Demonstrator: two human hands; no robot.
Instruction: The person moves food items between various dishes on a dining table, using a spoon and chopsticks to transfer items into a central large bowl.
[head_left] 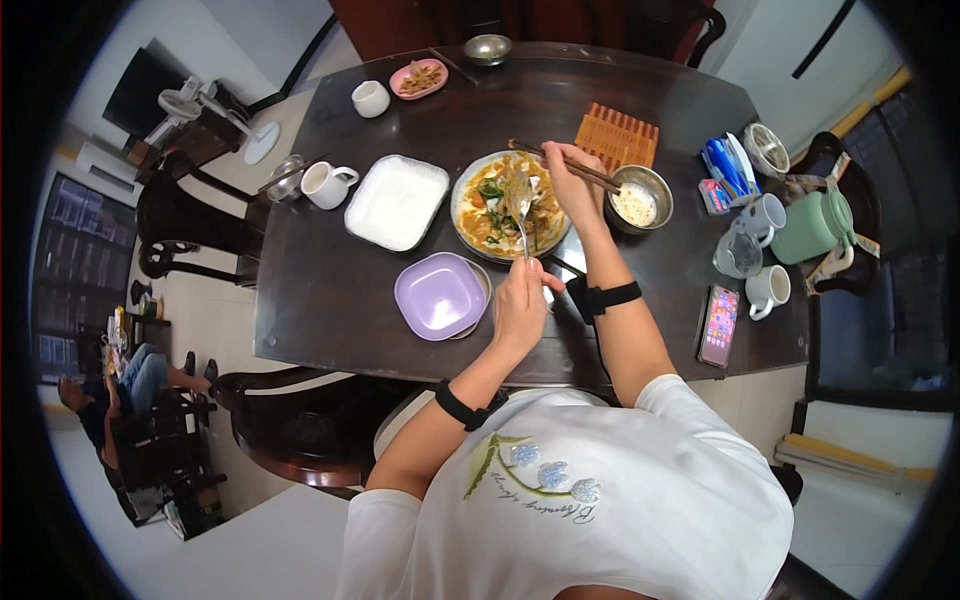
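Holding spoon point(519, 200) over dish rim point(457, 212); purple bowl point(441, 295) near.

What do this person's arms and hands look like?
The left hand and right hand are ungloved. Each forearm wears a black strap: left strap, right strap. The left sleeve and right sleeve are white and short.

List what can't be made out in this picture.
All in the head view:
Spoon: handle end hidden by the left hand.
Chopsticks: middle covered by the right hand.
Dish: mostly hidden by the purple bowl.
Phone: icons too small to tell.
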